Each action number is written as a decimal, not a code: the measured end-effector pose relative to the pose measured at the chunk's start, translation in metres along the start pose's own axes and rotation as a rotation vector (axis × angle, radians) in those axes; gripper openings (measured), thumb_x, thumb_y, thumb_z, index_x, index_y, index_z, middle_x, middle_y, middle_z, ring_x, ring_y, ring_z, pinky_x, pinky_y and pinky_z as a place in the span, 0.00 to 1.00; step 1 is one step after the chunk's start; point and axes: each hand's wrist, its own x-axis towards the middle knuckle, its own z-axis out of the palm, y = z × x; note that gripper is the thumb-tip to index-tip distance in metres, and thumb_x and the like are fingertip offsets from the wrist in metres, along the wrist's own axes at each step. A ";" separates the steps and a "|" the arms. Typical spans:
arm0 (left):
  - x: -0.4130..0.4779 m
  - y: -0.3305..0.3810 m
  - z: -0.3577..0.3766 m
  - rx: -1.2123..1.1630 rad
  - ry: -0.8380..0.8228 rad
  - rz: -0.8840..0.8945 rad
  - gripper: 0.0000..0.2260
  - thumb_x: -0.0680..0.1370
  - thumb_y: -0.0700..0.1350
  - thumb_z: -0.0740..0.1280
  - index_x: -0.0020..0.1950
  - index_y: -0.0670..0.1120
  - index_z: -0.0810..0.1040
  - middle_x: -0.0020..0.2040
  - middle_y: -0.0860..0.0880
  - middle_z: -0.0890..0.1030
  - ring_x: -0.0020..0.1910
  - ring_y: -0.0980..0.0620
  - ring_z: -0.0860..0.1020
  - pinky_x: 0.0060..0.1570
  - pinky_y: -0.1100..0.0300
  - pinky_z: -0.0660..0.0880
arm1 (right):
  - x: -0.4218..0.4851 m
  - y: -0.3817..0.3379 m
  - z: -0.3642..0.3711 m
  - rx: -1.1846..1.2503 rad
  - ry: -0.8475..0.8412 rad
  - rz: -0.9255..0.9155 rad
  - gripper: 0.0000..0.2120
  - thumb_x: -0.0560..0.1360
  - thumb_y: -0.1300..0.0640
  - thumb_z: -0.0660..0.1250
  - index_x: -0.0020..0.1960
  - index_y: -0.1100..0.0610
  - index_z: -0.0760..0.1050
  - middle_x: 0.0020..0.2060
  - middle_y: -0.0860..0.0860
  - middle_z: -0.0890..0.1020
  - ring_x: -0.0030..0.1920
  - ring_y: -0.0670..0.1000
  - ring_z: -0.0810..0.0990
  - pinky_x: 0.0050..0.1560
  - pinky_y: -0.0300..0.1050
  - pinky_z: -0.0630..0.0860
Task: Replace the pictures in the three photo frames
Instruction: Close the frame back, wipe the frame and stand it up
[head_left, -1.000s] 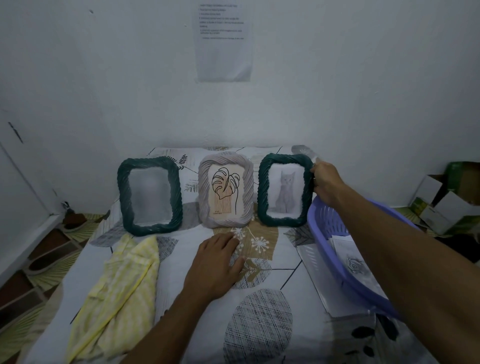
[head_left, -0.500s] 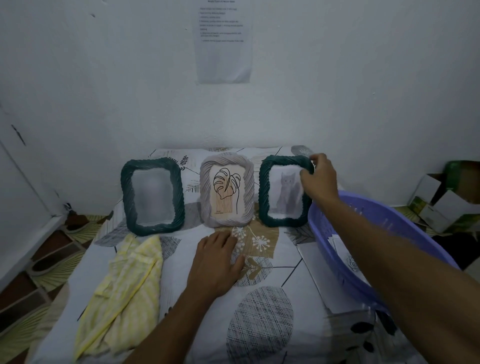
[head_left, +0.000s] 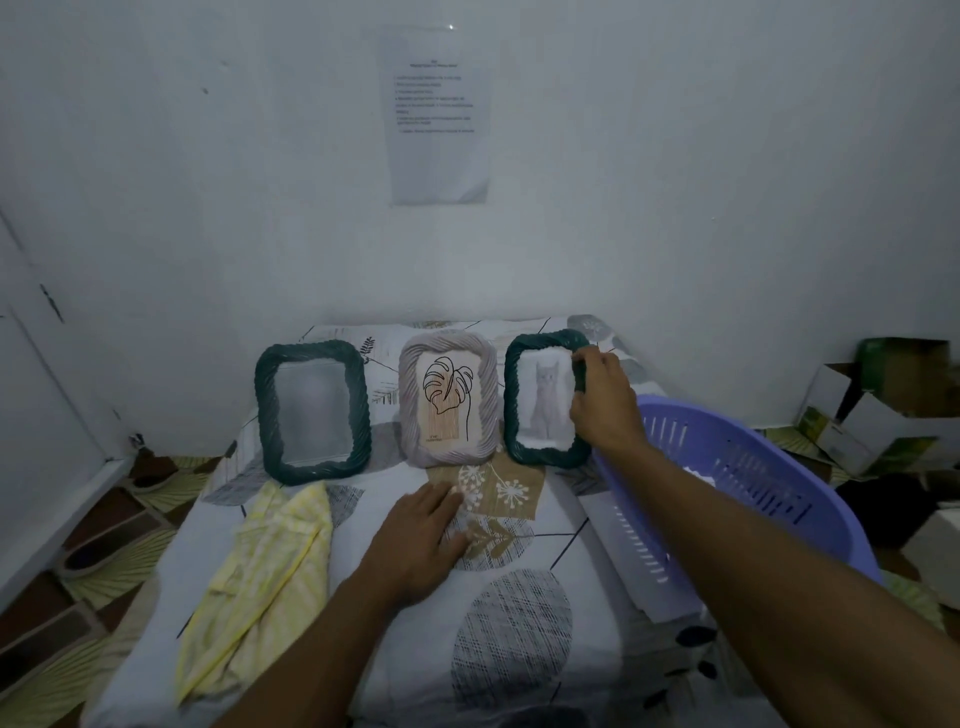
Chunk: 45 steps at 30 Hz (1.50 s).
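Right hand (head_left: 602, 400) gripping rt edge of green cat-photo frame (head_left: 545, 397), standing far right on bed (head_left: 519, 623) w/ two other frames. Left hand (head_left: 421, 540) lying open, flat on sheet.

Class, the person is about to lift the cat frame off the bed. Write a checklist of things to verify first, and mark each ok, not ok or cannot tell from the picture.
1. Right hand grips the cat frame on its right edge: ok.
2. Grip firm enough to lift it: cannot tell.
3. Left hand free to help; it lies flat on the bed cover, holding nothing: ok.
4. Leaf frame stands apart from the cat frame: ok, a narrow gap shows.
5. Replacement prints at hand: cannot tell; something white lies in the purple basket.
6. Backing clasp reachable: cannot tell, the back is hidden.
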 end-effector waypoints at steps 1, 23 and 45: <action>-0.002 -0.002 0.004 -0.002 0.016 -0.009 0.37 0.73 0.67 0.42 0.77 0.49 0.59 0.78 0.48 0.58 0.76 0.50 0.56 0.73 0.57 0.48 | 0.002 0.001 -0.003 0.005 0.007 0.021 0.22 0.72 0.71 0.61 0.62 0.56 0.66 0.56 0.58 0.74 0.51 0.58 0.75 0.45 0.50 0.73; 0.002 -0.007 0.014 0.031 0.165 0.032 0.29 0.77 0.63 0.50 0.74 0.50 0.66 0.75 0.50 0.64 0.74 0.51 0.61 0.71 0.59 0.50 | 0.082 0.037 -0.018 0.398 -0.340 0.356 0.12 0.74 0.71 0.58 0.49 0.58 0.76 0.45 0.58 0.78 0.45 0.55 0.76 0.47 0.50 0.74; 0.003 -0.006 0.016 0.035 0.182 0.040 0.29 0.77 0.63 0.51 0.73 0.50 0.67 0.75 0.50 0.65 0.73 0.50 0.63 0.70 0.58 0.52 | 0.064 0.051 -0.019 0.113 -0.280 0.271 0.21 0.69 0.55 0.67 0.60 0.57 0.71 0.51 0.56 0.80 0.51 0.57 0.77 0.54 0.50 0.76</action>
